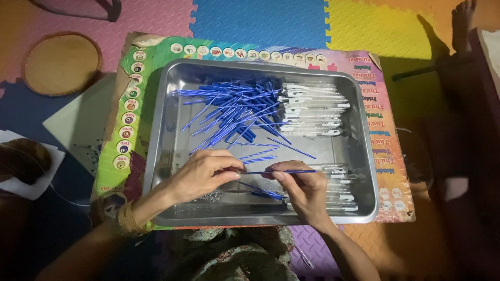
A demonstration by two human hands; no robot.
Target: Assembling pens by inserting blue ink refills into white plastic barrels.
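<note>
Blue, thin plastic refill tube (284, 171) is pinched between both hands: the left hand (200, 174) closes its fingertips on one end, the right hand (304, 190) grips the middle. Just beyond the knuckles lies the heap of blue refills (234, 112), with clear pen barrels (312, 109) beside it, inside the steel tray (166, 156). Seemingly mid-assembly; fitting needs steady alignment.

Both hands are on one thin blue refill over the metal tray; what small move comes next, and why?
Probably slide the thin blue ink refill, pinched between the left hand and right hand, toward a clear plastic pen barrel lying beside the right hand in the shallow steel tray. Loose refills are heaped at the tray's far side, and the barrels lie close by.
</note>
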